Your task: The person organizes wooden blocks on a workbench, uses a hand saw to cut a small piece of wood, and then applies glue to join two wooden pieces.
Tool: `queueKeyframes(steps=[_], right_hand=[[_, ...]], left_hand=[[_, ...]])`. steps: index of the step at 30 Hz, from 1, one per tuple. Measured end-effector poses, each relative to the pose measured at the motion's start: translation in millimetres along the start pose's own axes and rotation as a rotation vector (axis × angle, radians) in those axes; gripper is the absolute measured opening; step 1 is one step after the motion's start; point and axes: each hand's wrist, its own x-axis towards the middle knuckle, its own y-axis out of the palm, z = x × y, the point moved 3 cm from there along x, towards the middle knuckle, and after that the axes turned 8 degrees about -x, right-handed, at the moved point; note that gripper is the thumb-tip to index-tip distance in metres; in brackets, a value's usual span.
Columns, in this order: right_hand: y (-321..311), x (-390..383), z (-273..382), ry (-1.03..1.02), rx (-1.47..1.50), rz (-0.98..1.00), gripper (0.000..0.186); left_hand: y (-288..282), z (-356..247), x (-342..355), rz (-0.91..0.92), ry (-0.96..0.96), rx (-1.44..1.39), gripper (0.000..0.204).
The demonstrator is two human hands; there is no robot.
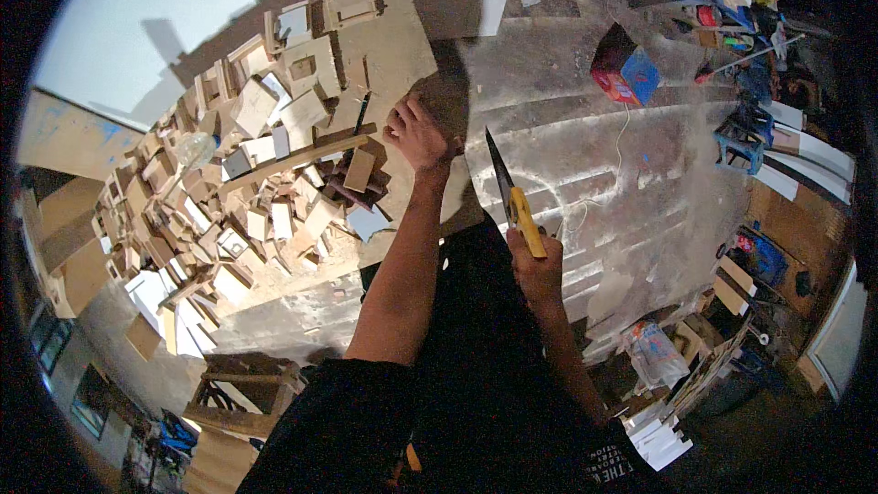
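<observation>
My right hand (538,267) is closed round the yellow handle of a handsaw (518,206). The saw's dark, tapering blade points up and away, over the floor beside the table. My left hand (421,135) rests at the right edge of the wooden work table (402,46), fingers bent but apart and thumb out to the side. I see nothing held in it. Just left of its fingers lie the end of a long wooden strip (297,163) and a dark, thin pen-like tool (363,110). A small wooden block (358,170) lies nearer me.
A heap of wood and white board offcuts (229,238) covers much of the table, with a clear plastic bottle (194,151) among them. A red and blue box (626,69) stands on the floor (549,82). A blue stool (741,142) and piled materials line the right side.
</observation>
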Motion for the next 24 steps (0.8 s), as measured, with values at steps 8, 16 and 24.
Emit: queueKeyframes(steps=[8,16,24], right_hand=[[-10,5,-32,0.073,0.129,-0.018,0.032],[-24,19,-24,-0.077,0.028,-0.097,0.04],[13,-12,35,-0.915,-0.505,-0.083,0.037]], left_hand=[[-58,13,3,0.2,0.181,-0.242,0.045],[-67,50,-34,0.411,0.33,-0.54,0.034],[-228,68,-57,0.617,-0.131,-1.074,0.023]])
